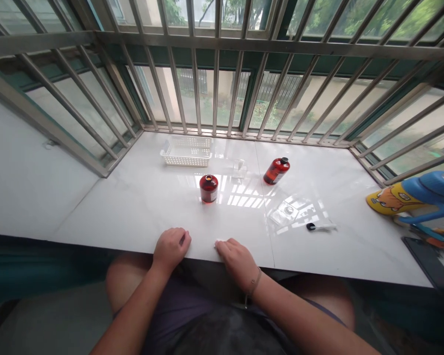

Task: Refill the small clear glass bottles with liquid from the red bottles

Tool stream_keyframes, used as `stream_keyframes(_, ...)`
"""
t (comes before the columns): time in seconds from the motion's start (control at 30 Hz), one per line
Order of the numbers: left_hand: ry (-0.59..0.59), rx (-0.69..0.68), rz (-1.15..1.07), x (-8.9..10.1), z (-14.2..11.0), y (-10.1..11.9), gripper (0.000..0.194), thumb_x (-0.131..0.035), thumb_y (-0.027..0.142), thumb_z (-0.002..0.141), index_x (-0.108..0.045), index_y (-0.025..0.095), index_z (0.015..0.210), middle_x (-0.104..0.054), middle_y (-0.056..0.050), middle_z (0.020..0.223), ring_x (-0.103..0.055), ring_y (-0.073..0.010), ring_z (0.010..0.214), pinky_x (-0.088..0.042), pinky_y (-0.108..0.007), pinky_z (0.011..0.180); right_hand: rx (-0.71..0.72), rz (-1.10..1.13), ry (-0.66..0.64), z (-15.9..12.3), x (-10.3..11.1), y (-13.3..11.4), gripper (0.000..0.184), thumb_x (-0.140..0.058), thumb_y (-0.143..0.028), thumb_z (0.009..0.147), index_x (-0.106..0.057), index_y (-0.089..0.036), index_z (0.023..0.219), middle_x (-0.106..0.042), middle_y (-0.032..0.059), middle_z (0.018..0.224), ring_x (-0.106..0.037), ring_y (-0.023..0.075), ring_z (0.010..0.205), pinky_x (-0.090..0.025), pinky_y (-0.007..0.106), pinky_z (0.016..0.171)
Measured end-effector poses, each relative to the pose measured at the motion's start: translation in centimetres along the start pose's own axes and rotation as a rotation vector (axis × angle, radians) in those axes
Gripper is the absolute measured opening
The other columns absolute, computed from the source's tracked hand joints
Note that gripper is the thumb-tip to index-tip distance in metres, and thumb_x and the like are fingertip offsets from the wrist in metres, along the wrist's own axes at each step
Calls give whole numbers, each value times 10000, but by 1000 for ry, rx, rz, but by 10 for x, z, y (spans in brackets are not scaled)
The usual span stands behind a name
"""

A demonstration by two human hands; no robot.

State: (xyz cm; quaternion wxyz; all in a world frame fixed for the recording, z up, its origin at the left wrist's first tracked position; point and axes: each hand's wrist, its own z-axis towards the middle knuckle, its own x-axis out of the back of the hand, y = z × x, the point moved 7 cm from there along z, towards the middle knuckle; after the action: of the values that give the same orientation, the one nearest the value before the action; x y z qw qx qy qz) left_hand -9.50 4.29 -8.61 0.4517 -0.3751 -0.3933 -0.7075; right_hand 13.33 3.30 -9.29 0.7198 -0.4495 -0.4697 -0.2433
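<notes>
My left hand (171, 249) rests in a loose curl on the near edge of the white stone counter (140, 212), holding nothing I can see. My right hand (237, 262) lies palm down close beside it. A small white scrap (218, 243) shows at its fingertips, partly hidden, and may be tissue. Ahead of my hands, an amber glass bottle (209, 189) stands upright with no cap. A second amber bottle (276, 170), black-capped, lies on its side farther right. A black-topped glass dropper (321, 227) lies near a clear plastic bag (286, 213).
A white plastic mesh basket (187, 151) stands at the back by the steel window bars (214, 88). A small clear object (239, 168) sits near it. A blue and yellow bottle (410, 195) and a dark tablet (429, 261) lie at the right.
</notes>
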Motion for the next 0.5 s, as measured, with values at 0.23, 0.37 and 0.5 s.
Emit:
stream_keyframes(0.23,7,-1,4,0,0,0,316,-525,234,1019,-514,241,703,-564,-19,657,-549,-212,678,-412,-374,711,-348,-109,194,68,68,127,195,-431,-185,1054,-580,-205,931,-581,40,735,-466,205,648,-261,324,620)
stream_keyframes(0.37,13,4,9,0,0,1,319,-529,236,1022,-511,241,704,-557,-16,657,-548,-213,676,-405,-377,708,-365,-124,208,62,53,100,220,-391,-108,1029,-573,-206,955,-591,51,760,-490,213,683,-267,324,628)
stream_keyframes(0.5,15,4,14,-1,0,0,315,-529,237,1023,-515,240,708,-562,-17,663,-555,-215,682,-408,-377,712,-105,-49,61,16,3,8,195,-507,-105,1001,-583,-244,886,-642,28,787,-569,199,772,-377,289,690)
